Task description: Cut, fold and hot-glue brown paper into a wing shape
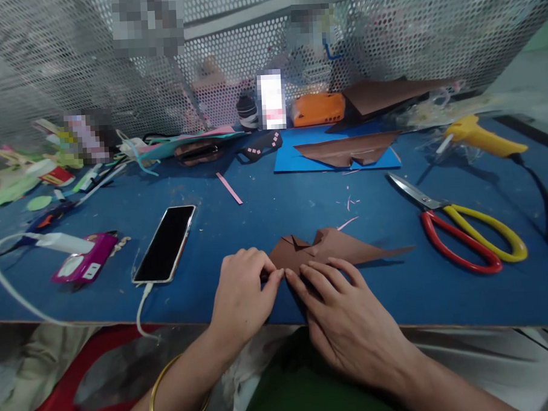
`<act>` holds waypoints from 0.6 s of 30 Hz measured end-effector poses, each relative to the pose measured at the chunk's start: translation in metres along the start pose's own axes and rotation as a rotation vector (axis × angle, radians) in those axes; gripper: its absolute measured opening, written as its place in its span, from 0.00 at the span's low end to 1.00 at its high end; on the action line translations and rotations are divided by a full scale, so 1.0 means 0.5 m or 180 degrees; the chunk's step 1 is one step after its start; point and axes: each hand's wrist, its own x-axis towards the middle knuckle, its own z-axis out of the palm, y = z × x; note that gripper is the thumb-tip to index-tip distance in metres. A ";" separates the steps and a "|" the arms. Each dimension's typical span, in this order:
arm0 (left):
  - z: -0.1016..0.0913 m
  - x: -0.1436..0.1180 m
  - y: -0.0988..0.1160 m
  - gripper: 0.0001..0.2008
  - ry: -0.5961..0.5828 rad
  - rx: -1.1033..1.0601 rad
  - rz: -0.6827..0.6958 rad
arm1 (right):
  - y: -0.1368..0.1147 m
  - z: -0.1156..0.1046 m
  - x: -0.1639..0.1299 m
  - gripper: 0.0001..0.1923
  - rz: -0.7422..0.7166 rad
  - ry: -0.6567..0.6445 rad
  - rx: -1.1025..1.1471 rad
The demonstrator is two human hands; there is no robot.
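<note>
A folded brown paper piece (pixel 334 246) lies on the blue table (pixel 274 205) near its front edge, with a pointed tip stretching right. My left hand (pixel 244 294) pinches the paper's near left corner with its fingertips. My right hand (pixel 347 320) lies flat beside it, fingers pressing down on the paper's near edge. The fingertips of both hands meet at the corner. A gold bangle (pixel 166 392) sits on my left wrist.
A black phone (pixel 165 243) on a white cable lies left of my hands, a pink device (pixel 83 264) beyond it. Red-and-yellow scissors (pixel 461 227) lie to the right, a yellow glue gun (pixel 480 137) behind. A blue sheet (pixel 290 159) with brown paper (pixel 348 149) sits farther back. Perforated metal screen behind.
</note>
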 end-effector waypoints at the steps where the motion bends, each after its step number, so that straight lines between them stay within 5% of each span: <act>1: -0.001 -0.001 -0.001 0.11 0.0007 -0.0029 -0.0027 | 0.000 0.000 0.000 0.28 0.0002 0.0010 -0.0013; 18: -0.024 -0.002 -0.023 0.12 -0.0199 -0.0383 -0.0214 | -0.014 0.000 0.014 0.29 -0.0218 0.0038 -0.0235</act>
